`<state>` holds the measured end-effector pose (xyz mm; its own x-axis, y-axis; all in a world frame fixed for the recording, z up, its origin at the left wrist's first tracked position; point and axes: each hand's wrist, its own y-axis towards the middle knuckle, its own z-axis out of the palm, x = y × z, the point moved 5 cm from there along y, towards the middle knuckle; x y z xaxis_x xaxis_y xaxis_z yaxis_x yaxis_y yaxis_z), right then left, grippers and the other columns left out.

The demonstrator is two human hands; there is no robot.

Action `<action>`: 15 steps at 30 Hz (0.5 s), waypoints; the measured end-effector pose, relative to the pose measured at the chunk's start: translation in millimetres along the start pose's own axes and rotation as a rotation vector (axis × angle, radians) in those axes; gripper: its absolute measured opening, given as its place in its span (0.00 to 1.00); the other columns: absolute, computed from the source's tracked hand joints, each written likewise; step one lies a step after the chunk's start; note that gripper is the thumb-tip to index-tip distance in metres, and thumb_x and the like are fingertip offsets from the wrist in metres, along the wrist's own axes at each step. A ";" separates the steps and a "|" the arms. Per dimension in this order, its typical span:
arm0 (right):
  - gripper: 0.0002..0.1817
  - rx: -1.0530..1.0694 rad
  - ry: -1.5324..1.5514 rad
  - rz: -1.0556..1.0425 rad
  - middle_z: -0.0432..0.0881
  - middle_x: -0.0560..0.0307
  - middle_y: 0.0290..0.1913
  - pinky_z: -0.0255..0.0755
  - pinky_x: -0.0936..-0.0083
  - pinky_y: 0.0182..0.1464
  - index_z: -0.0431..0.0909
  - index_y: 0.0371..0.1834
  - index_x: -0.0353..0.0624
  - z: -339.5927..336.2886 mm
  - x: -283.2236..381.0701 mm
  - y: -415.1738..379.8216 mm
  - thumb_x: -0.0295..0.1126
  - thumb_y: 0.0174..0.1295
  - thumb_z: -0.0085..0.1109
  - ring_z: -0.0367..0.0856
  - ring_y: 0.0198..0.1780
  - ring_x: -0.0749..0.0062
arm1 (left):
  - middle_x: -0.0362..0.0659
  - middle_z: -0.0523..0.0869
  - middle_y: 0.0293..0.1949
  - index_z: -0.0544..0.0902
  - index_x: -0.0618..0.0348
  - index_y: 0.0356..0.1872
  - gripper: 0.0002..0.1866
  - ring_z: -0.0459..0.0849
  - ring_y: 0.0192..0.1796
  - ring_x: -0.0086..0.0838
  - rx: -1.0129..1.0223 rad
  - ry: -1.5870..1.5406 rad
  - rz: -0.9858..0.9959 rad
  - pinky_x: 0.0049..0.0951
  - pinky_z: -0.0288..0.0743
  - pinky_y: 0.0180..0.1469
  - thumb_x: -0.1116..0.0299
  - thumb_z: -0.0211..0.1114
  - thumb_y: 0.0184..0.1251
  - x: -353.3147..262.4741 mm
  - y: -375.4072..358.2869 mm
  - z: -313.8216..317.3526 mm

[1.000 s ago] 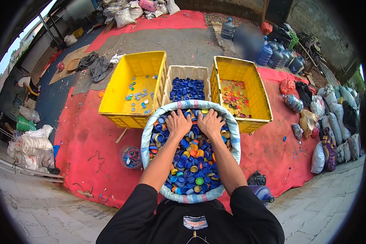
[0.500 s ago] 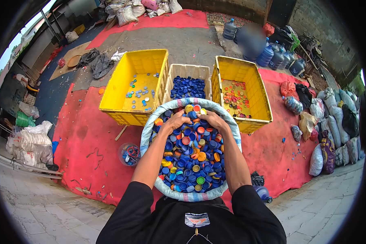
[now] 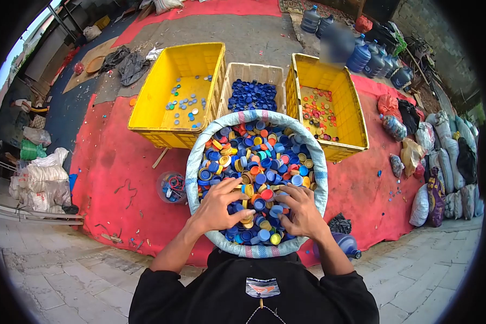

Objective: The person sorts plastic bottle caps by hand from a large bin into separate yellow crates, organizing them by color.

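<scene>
A round sack (image 3: 319, 173) with a rolled pale-blue rim stands against me, full of mixed plastic bottle caps (image 3: 264, 148), mostly blue with some orange, yellow and red. Over the near left part of the heap lies my left hand (image 3: 220, 206), its fingers and thumb apart, touching caps. My right hand (image 3: 303, 209) rests opposite, near the right rim, with curved, spread fingers on the caps. Neither hand has a cap clearly gripped; some fingertips are partly hidden among the caps.
Beyond the sack stand a yellow crate (image 3: 156, 132) with grey-blue caps, a white crate (image 3: 254, 67) of dark blue caps, and another yellow crate (image 3: 343, 148) with red and orange caps. A clear tub (image 3: 171, 187) sits left; a water jug (image 3: 343, 245) lies right.
Both hands have drawn back from the far side of the heap toward me and spread apart. Caps at the far side are now uncovered. The camera view has shifted slightly.
</scene>
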<state>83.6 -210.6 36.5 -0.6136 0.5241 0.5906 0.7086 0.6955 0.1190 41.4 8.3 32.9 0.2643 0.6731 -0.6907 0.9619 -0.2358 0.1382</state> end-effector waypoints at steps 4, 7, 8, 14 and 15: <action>0.15 -0.302 0.244 0.374 0.83 0.43 0.44 0.75 0.63 0.49 0.78 0.48 0.36 -22.9 -56.0 38.1 0.27 0.57 0.59 0.82 0.49 0.47 | 0.55 0.85 0.49 0.81 0.67 0.49 0.20 0.81 0.54 0.48 -0.267 -0.035 -0.218 0.42 0.71 0.59 0.58 0.64 0.68 53.8 54.7 -0.2; 0.23 -0.227 0.427 0.483 0.81 0.32 0.50 0.73 0.63 0.57 0.73 0.56 0.34 5.4 -120.2 84.5 0.38 0.62 0.57 0.81 0.55 0.46 | 0.64 0.80 0.53 0.78 0.75 0.50 0.30 0.79 0.54 0.55 -0.171 0.125 -0.341 0.49 0.70 0.59 0.49 0.58 0.69 107.7 105.2 28.5; 0.26 -0.157 0.305 0.529 0.80 0.30 0.52 0.71 0.60 0.58 0.71 0.58 0.34 13.9 -129.5 99.9 0.42 0.63 0.55 0.79 0.57 0.43 | 0.65 0.79 0.55 0.77 0.75 0.52 0.32 0.77 0.56 0.56 -0.133 0.171 -0.418 0.49 0.70 0.60 0.47 0.57 0.69 120.0 117.0 39.7; 0.45 0.027 -0.146 0.702 0.59 0.19 0.68 0.51 0.37 0.70 0.60 0.71 0.38 63.7 -145.8 155.5 0.67 0.64 0.40 0.53 0.71 0.19 | 0.65 0.69 0.65 0.70 0.68 0.63 0.40 0.69 0.65 0.60 -0.059 0.224 -0.767 0.52 0.64 0.66 0.38 0.54 0.65 145.4 150.4 57.5; 0.46 0.027 -0.152 0.714 0.58 0.18 0.68 0.51 0.36 0.70 0.59 0.72 0.39 66.0 -147.7 163.7 0.67 0.63 0.41 0.52 0.71 0.20 | 0.65 0.69 0.65 0.69 0.65 0.65 0.41 0.67 0.67 0.60 -0.065 0.196 -0.799 0.53 0.63 0.67 0.37 0.54 0.65 138.3 152.3 54.7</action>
<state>267.2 -141.8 -83.9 -0.0484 0.9157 0.3989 0.9464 0.1698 -0.2748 220.7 27.1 -80.3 -0.4995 0.7323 -0.4628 0.8658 0.4028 -0.2970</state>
